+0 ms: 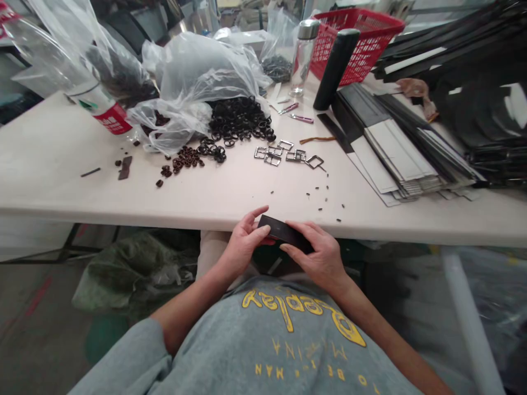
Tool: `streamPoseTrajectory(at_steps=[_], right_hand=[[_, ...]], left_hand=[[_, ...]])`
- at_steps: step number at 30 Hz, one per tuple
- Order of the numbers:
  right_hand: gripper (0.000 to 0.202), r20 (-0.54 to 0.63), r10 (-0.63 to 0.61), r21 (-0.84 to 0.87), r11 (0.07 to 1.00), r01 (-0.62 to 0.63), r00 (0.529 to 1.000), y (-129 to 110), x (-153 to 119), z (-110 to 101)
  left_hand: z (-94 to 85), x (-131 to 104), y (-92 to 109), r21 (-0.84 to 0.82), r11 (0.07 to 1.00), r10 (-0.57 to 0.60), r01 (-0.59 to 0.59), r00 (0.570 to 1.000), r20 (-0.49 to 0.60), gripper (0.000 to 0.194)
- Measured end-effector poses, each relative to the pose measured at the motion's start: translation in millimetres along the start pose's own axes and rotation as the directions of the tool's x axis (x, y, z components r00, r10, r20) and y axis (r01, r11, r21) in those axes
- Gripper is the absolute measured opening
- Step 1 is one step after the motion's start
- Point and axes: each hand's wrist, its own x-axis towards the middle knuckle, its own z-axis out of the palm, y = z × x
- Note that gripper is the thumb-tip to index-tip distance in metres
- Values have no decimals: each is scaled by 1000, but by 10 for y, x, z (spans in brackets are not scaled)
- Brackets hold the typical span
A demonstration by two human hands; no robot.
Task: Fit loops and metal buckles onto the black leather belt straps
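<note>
A short, flat black strap (284, 231) is held between my two hands at the table's front edge, over my lap. My left hand (244, 245) pinches its left end, thumb on top and index finger stretched away. Around the right end, my right hand (323, 253) is closed with fingers above and thumb at the near side. My palms hide the strap's underside and right end. Just beyond, on the table, lie several metal buckles (272, 159) and tiny dark bits (317, 188).
Black loops (242, 120) spill from a plastic bag (201, 66), near brown loops (188, 158). Stacked black and white strips (399, 148) lie at right. Behind stand a black flask (336, 68), a glass bottle (302, 60) and a red basket (370, 44). A plastic bottle (102, 109) leans left.
</note>
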Motion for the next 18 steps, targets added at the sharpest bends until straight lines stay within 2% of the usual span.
streamPoseTrajectory(at_steps=[7,12,15,18], right_hand=[[29,-32,-17,20,1000,18,999,-42,9,102],[14,9,3,88,996,-4,1000,-50,7,88],[14,13,8,25,1000,-8,1000,-26,3,61],[15,1,-57,-61,997,57,998,2,0,41]], left_hand=[[26,-22,-81,27,998,55,-54,998,-13,61],[28,-25,-33,192,971,131,-139,990,57,58],[2,-5,15,432,860,241,-270,963,122,43],[-9,18,39,635,634,386,-442,892,235,25]])
